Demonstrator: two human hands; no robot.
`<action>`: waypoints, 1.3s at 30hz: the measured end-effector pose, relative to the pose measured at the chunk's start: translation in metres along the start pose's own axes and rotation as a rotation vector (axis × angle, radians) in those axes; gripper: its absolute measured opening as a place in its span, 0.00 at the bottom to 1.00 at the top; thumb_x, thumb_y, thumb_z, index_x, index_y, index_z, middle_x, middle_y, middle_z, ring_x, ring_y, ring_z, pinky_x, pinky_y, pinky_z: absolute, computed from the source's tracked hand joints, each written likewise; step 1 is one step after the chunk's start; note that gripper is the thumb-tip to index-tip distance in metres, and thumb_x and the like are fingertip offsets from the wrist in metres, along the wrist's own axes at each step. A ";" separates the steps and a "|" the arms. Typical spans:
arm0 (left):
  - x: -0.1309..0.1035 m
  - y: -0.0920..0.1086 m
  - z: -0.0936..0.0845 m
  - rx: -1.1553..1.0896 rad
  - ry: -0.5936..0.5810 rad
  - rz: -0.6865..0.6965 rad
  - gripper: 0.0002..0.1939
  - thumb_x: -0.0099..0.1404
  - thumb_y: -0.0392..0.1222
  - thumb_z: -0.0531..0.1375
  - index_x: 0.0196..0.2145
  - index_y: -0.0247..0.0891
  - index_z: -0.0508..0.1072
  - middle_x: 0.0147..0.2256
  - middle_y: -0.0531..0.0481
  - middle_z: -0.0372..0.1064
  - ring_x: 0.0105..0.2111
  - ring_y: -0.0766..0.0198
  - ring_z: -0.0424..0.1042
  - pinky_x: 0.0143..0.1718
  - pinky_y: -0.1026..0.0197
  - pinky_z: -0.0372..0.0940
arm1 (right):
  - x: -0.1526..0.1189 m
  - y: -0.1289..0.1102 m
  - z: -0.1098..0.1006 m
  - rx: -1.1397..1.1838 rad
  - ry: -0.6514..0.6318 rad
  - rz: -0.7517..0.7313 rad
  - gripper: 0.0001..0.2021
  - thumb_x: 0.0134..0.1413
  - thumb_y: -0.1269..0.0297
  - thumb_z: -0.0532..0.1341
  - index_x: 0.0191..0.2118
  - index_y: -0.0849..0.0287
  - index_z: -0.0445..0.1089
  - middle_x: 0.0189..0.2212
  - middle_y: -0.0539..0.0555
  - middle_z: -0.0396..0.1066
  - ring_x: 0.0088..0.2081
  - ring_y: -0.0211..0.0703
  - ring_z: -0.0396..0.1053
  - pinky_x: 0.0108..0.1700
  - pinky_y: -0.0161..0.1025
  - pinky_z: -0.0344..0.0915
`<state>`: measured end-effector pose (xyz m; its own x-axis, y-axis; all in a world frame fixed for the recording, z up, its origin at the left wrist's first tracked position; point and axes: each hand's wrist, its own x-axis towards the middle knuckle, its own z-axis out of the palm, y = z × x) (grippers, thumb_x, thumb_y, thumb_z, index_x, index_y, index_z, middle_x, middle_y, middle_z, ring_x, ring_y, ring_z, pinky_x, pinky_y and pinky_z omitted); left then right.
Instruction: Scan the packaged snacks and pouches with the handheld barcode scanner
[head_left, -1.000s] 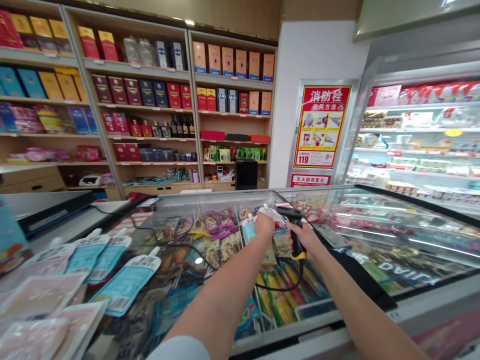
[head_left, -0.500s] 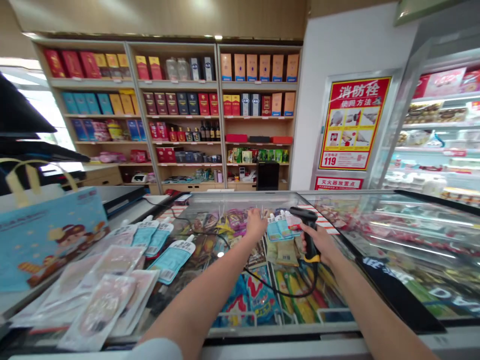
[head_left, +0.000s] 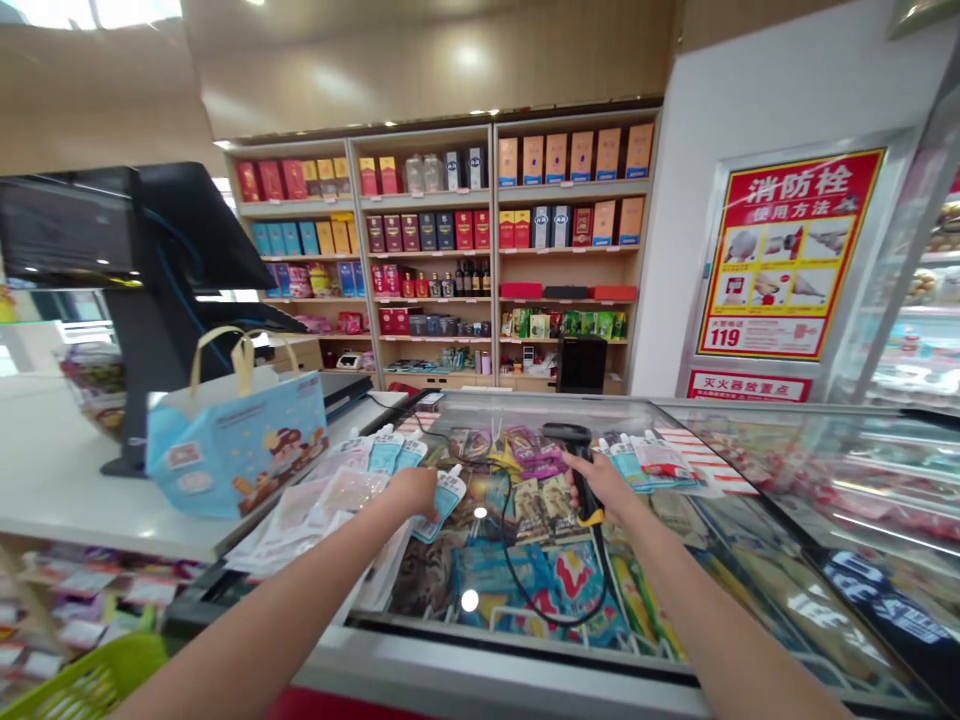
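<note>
A black barcode scanner (head_left: 568,434) with a yellow-edged grip end is in my right hand (head_left: 600,485), fingers closed round its handle. Its cable loops down over the glass freezer lid (head_left: 375,632). At the left, my left hand (head_left: 415,493) has its fingers curled on the left edge of a blue spouted pouch (head_left: 451,497); the fingertips are partly hidden. Other blue spouted pouches (head_left: 385,452) lie just beyond that hand. Clear flat packets (head_left: 289,525) are heaped left of it. More spouted pouches (head_left: 628,462) and a red-marked packet (head_left: 666,468) rest right of the scanner.
A light-blue carrier bag (head_left: 225,455) stands on the white counter (head_left: 45,470) beside a black till screen (head_left: 71,230). Frozen goods show through the glass. Shelves of boxed bottles (head_left: 427,232) line the back wall. A green basket (head_left: 97,680) is at lower left.
My left hand has moved from the far middle of the glass back left to a blue pouch. The scanner is now left of the right-hand pouches. The view has turned left.
</note>
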<state>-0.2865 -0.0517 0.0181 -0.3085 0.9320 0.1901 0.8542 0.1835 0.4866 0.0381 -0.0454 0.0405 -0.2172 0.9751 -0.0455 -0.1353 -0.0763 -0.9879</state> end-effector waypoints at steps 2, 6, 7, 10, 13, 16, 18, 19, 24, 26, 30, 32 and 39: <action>-0.006 0.005 -0.002 0.143 -0.113 0.029 0.27 0.26 0.33 0.73 0.18 0.42 0.58 0.24 0.45 0.70 0.45 0.36 0.72 0.51 0.40 0.61 | 0.003 0.000 0.017 -0.006 -0.024 0.020 0.14 0.48 0.58 0.66 0.24 0.57 0.60 0.11 0.45 0.61 0.13 0.34 0.60 0.16 0.32 0.63; -0.006 0.011 -0.007 0.209 -0.151 0.014 0.28 0.23 0.33 0.72 0.17 0.42 0.57 0.27 0.45 0.72 0.46 0.37 0.72 0.51 0.43 0.62 | 0.010 0.003 0.041 0.021 -0.021 0.014 0.13 0.47 0.60 0.67 0.25 0.58 0.61 0.13 0.44 0.62 0.13 0.33 0.58 0.15 0.32 0.62; -0.004 0.011 -0.008 0.209 -0.157 0.002 0.26 0.26 0.35 0.72 0.17 0.41 0.58 0.27 0.45 0.72 0.45 0.40 0.73 0.50 0.45 0.63 | 0.011 0.005 0.044 0.036 -0.020 -0.001 0.13 0.46 0.60 0.67 0.26 0.58 0.61 0.13 0.44 0.62 0.13 0.33 0.59 0.14 0.32 0.62; 0.002 0.007 -0.011 0.165 -0.227 -0.012 0.18 0.36 0.37 0.70 0.15 0.40 0.61 0.22 0.49 0.69 0.38 0.48 0.74 0.42 0.54 0.65 | 0.016 0.019 0.044 0.052 -0.025 -0.013 0.15 0.44 0.58 0.68 0.25 0.58 0.60 0.13 0.43 0.63 0.12 0.32 0.59 0.14 0.32 0.62; 0.009 0.007 -0.012 -0.092 -0.287 -0.027 0.11 0.46 0.37 0.64 0.16 0.38 0.63 0.17 0.54 0.62 0.27 0.60 0.69 0.32 0.62 0.62 | 0.020 0.033 0.035 0.056 -0.015 0.002 0.17 0.43 0.56 0.68 0.25 0.58 0.60 0.13 0.43 0.62 0.12 0.32 0.59 0.14 0.33 0.62; 0.017 0.021 -0.008 -0.418 -0.158 -0.060 0.10 0.51 0.38 0.61 0.19 0.38 0.63 0.16 0.57 0.57 0.21 0.67 0.62 0.24 0.65 0.55 | 0.022 0.039 0.029 0.077 -0.041 0.008 0.17 0.43 0.54 0.68 0.24 0.58 0.60 0.13 0.44 0.63 0.13 0.33 0.60 0.14 0.33 0.63; 0.025 0.037 0.001 -0.572 0.017 -0.095 0.11 0.53 0.39 0.61 0.19 0.38 0.62 0.16 0.58 0.54 0.20 0.68 0.58 0.22 0.66 0.52 | 0.022 0.038 0.028 0.081 -0.060 0.001 0.17 0.43 0.54 0.68 0.24 0.58 0.61 0.13 0.45 0.63 0.13 0.33 0.61 0.15 0.33 0.64; 0.029 0.045 0.008 -0.649 0.114 -0.120 0.11 0.54 0.39 0.60 0.19 0.39 0.61 0.16 0.58 0.53 0.20 0.69 0.56 0.22 0.67 0.50 | 0.022 0.037 0.028 0.079 -0.063 -0.008 0.17 0.44 0.53 0.67 0.24 0.58 0.61 0.13 0.45 0.63 0.13 0.33 0.60 0.15 0.33 0.64; 0.045 0.076 0.061 -1.031 0.384 -0.197 0.12 0.58 0.41 0.55 0.20 0.39 0.58 0.18 0.59 0.51 0.20 0.71 0.52 0.23 0.67 0.51 | 0.018 0.031 0.028 0.024 -0.104 -0.032 0.17 0.43 0.53 0.67 0.30 0.57 0.61 0.15 0.43 0.64 0.13 0.33 0.60 0.15 0.33 0.63; 0.051 0.075 0.080 -1.079 0.423 -0.188 0.11 0.58 0.43 0.54 0.21 0.39 0.59 0.19 0.59 0.52 0.21 0.70 0.53 0.24 0.67 0.52 | 0.016 0.028 0.025 -0.026 -0.138 -0.031 0.18 0.43 0.53 0.67 0.32 0.57 0.61 0.15 0.42 0.64 0.14 0.33 0.61 0.15 0.33 0.64; 0.059 0.062 0.098 -1.030 0.446 -0.187 0.11 0.58 0.43 0.54 0.21 0.38 0.61 0.20 0.57 0.54 0.23 0.69 0.55 0.25 0.66 0.53 | 0.010 0.024 0.023 -0.133 -0.142 0.006 0.16 0.45 0.56 0.66 0.32 0.57 0.59 0.16 0.43 0.65 0.14 0.33 0.61 0.15 0.32 0.64; 0.060 0.057 0.099 -1.036 0.445 -0.220 0.12 0.59 0.44 0.55 0.20 0.38 0.60 0.20 0.58 0.54 0.22 0.69 0.54 0.25 0.66 0.53 | 0.008 0.023 0.024 -0.172 -0.145 0.025 0.15 0.46 0.56 0.65 0.30 0.57 0.59 0.16 0.43 0.64 0.14 0.32 0.60 0.16 0.32 0.64; 0.058 0.058 0.097 -1.070 0.426 -0.278 0.12 0.57 0.39 0.55 0.19 0.39 0.59 0.19 0.58 0.52 0.22 0.69 0.55 0.25 0.66 0.53 | 0.004 0.026 0.030 -0.255 -0.185 0.087 0.14 0.47 0.55 0.65 0.28 0.57 0.59 0.13 0.43 0.62 0.13 0.33 0.59 0.16 0.32 0.63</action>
<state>-0.2146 0.0432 -0.0256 -0.7161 0.6847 0.1355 0.0140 -0.1800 0.9836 0.0050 -0.0501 0.0187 -0.3921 0.9111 -0.1269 0.1330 -0.0804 -0.9878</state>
